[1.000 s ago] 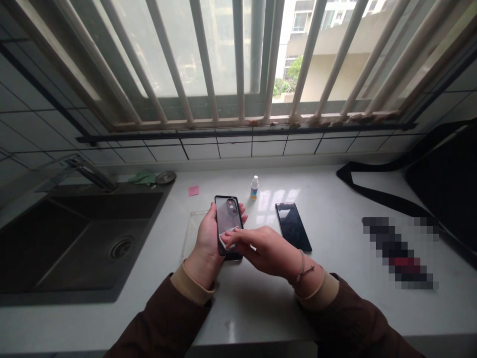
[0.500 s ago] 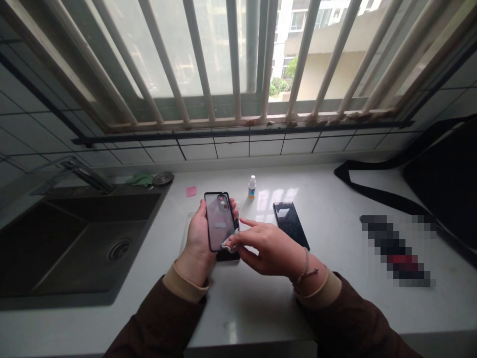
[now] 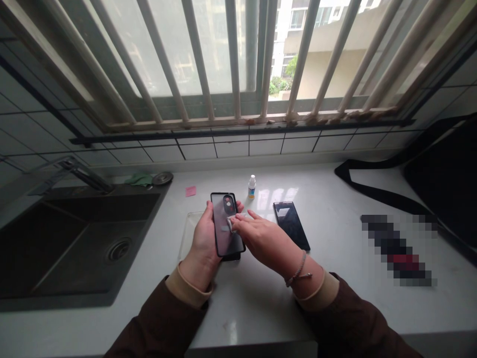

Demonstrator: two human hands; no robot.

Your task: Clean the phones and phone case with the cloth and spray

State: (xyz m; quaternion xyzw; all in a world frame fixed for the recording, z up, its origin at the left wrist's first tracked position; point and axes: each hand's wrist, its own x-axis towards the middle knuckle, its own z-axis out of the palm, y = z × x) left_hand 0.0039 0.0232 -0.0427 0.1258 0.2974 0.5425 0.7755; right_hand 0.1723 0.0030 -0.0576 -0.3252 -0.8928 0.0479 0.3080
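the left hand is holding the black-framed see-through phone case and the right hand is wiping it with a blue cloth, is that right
Not quite: the head view shows that the right hand is wiping with a small white wipe, not a blue cloth. The left hand is holding the black-framed see-through phone case.

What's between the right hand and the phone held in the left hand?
A small white wipe, pinched by the right hand against the back of the black-framed phone, seen in the head view.
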